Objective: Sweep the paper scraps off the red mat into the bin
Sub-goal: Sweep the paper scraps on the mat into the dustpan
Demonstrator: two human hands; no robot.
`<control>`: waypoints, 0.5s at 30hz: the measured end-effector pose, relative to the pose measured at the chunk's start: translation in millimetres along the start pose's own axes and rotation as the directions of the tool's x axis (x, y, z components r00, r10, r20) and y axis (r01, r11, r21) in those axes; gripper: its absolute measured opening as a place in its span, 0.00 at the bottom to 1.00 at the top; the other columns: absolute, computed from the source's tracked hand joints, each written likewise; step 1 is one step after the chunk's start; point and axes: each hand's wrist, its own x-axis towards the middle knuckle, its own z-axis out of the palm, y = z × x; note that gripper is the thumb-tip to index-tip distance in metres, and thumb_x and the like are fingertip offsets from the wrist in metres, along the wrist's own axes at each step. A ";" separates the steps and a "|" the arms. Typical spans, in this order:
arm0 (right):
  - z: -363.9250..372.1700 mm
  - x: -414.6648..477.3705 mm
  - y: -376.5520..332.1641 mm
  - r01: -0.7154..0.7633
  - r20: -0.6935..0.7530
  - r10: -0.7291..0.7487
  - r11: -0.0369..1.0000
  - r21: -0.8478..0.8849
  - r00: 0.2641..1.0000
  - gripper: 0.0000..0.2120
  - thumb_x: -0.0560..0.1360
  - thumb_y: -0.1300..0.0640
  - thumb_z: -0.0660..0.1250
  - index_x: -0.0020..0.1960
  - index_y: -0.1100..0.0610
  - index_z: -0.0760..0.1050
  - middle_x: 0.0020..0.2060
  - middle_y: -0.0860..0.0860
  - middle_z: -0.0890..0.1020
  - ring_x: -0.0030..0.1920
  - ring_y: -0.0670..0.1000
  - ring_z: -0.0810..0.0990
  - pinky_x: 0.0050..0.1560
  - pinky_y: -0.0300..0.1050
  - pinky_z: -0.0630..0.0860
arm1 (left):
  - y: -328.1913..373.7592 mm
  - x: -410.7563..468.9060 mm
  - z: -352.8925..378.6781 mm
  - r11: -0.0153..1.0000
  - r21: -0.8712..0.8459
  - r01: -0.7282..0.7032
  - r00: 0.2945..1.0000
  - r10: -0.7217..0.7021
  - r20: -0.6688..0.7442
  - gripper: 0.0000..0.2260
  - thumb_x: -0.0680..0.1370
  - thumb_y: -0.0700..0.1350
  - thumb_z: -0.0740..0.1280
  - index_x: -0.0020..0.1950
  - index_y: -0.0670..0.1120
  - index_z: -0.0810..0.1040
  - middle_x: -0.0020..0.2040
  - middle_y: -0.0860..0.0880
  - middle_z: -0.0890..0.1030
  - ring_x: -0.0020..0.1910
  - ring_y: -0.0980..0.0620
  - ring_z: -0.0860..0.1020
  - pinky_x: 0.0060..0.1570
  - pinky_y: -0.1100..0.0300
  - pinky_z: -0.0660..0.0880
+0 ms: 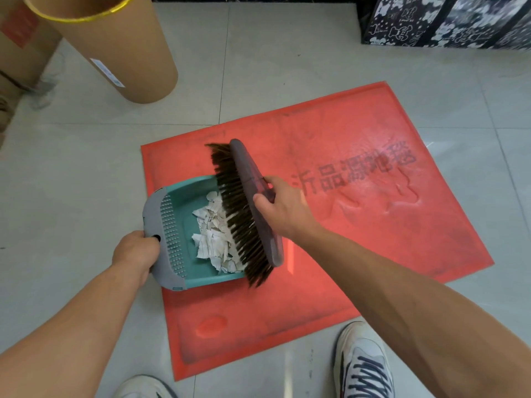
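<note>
A red mat with dark printed characters lies on the tiled floor. On its left part rests a teal dustpan with a grey comb edge. White paper scraps are piled inside the pan. My left hand grips the dustpan's grey back end. My right hand holds a grey brush by its back, its dark bristles pressed against the scraps at the pan's mouth. A tall brown cardboard bin with a yellow rim stands at the upper left, off the mat.
Cardboard boxes stand at the far left behind the bin. A black-and-white patterned box sits at the upper right. My two white shoes are at the bottom, one on the mat's near edge. Grey tiles surround the mat.
</note>
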 end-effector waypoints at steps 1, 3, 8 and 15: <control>-6.4 3.6 -1.9 0.002 -0.041 -0.002 1.000 0.018 0.999 0.18 0.77 0.53 0.63 0.65 0.56 0.73 0.46 0.56 0.82 0.48 0.58 0.79 0.41 0.44 0.67 | -1.3 -0.8 1.1 1.000 -0.020 0.009 1.000 -0.009 0.003 0.06 0.79 0.39 0.61 0.49 0.46 0.77 0.52 0.42 0.81 0.51 0.39 0.80 0.54 0.42 0.78; -20.7 11.6 -1.1 -0.006 -0.121 0.010 1.000 0.030 0.993 0.20 0.77 0.53 0.64 0.67 0.56 0.72 0.49 0.55 0.82 0.51 0.56 0.78 0.42 0.40 0.64 | -4.1 -2.9 3.1 0.998 -0.062 0.023 1.000 -0.023 0.006 0.06 0.80 0.38 0.61 0.52 0.44 0.77 0.52 0.43 0.80 0.52 0.39 0.79 0.52 0.46 0.78; -46.9 28.2 14.7 -0.075 -0.291 0.088 0.996 0.056 0.953 0.18 0.77 0.55 0.63 0.65 0.57 0.72 0.52 0.56 0.82 0.54 0.59 0.78 0.45 0.41 0.65 | -11.0 -9.4 0.7 0.987 -0.142 0.070 0.997 -0.072 -0.008 0.08 0.80 0.36 0.59 0.55 0.43 0.76 0.54 0.43 0.79 0.50 0.42 0.77 0.50 0.49 0.76; -51.1 29.8 30.9 -0.160 -0.311 0.159 0.987 0.023 0.937 0.22 0.76 0.56 0.63 0.70 0.55 0.68 0.56 0.56 0.81 0.56 0.60 0.78 0.55 0.49 0.72 | -12.6 -11.4 -11.5 0.984 -0.161 0.078 0.996 -0.083 -0.023 0.10 0.80 0.34 0.58 0.58 0.39 0.75 0.55 0.43 0.78 0.51 0.43 0.76 0.51 0.49 0.75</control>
